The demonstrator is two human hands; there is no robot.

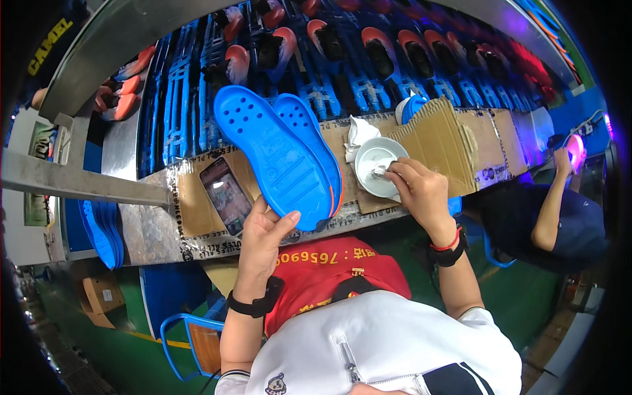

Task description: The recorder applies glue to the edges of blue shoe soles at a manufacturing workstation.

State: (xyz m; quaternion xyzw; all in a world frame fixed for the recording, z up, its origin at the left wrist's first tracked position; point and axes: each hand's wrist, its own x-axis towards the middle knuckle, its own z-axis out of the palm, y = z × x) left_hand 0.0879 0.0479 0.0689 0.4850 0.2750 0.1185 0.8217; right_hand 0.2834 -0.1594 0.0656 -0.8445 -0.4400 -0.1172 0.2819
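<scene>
- The left hand [263, 240] clamps thumb and fingers on the near end of a blue sole [280, 161], raised above the bench [151, 242]; a second sole [317, 143] shows behind.
- A phone [226, 195] lies left of them.
- The right hand [424, 194] dips into a white bowl [376, 153], fingertips together (their grip is unclear).
- Coral-and-white shoes [370, 37] line a blue rack [178, 99] beyond.
</scene>
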